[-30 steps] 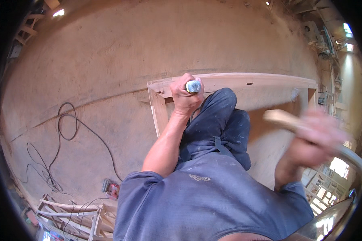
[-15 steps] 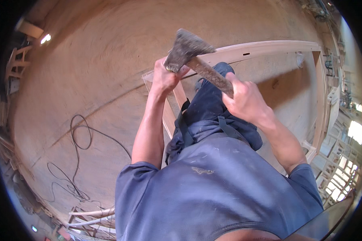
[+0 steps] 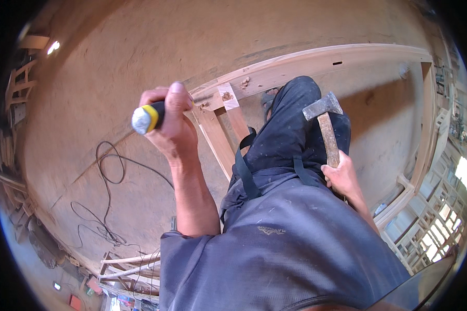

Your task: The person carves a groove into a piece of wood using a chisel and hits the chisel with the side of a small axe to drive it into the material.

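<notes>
My left hand [image 3: 175,124] is closed around the black-and-yellow handle of a chisel [image 3: 149,118], its metal butt end turned toward me. The blade is mostly hidden behind my fingers, near the corner of a pale wooden frame [image 3: 290,68]. Beside that corner, a short piece [image 3: 236,119] shows a cut recess with shavings at its end. Lower on the right, my right hand [image 3: 342,176] grips the wooden handle of a hatchet [image 3: 328,132]. Its worn metal head is raised over my right thigh, apart from the chisel.
Loose wood chips [image 3: 245,83] lie on the frame's far rail. My bent legs [image 3: 290,124] are inside the frame. A dark cable [image 3: 106,181] lies looped on the floor to the left. Wooden lattice pieces [image 3: 433,223] stand at right, and more slatted woodwork [image 3: 129,269] at lower left.
The hatchet has swung down and right in my right hand, away from my left. My left hand has moved left, and the chisel handle in it now shows.
</notes>
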Available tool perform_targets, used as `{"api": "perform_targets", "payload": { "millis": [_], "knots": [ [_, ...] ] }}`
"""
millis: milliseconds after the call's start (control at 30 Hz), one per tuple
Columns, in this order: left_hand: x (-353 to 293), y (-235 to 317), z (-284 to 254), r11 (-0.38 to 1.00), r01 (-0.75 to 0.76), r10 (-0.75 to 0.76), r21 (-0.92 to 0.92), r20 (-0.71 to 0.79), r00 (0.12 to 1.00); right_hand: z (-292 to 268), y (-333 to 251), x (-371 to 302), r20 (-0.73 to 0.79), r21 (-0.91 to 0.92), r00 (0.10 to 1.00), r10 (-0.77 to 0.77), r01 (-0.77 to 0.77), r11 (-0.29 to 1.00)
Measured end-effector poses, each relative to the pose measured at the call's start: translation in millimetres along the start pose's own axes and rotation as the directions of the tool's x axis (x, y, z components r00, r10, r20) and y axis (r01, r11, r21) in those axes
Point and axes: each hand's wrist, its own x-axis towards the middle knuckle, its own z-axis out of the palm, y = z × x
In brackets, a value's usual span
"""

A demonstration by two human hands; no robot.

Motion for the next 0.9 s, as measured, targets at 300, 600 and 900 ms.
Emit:
{"api": "perform_targets", "payload": {
  "millis": [300,600,900],
  "knots": [
    [6,-38,-4,0.981,0.069,-0.094,-0.183,-0.135,0.986,4,-29,14,0.044,-0.075,0.997,-0.055,0.059,0.995],
    [4,-51,6,0.996,0.042,-0.066,-0.082,-0.310,0.948,8,-11,12,0.030,-0.198,0.988,-0.151,0.154,0.968],
    [-23,-48,24,0.999,0.012,0.001,0.044,-0.272,0.962,9,-15,6,0.022,-0.238,0.990,-0.142,0.143,0.961]
  ]
}}
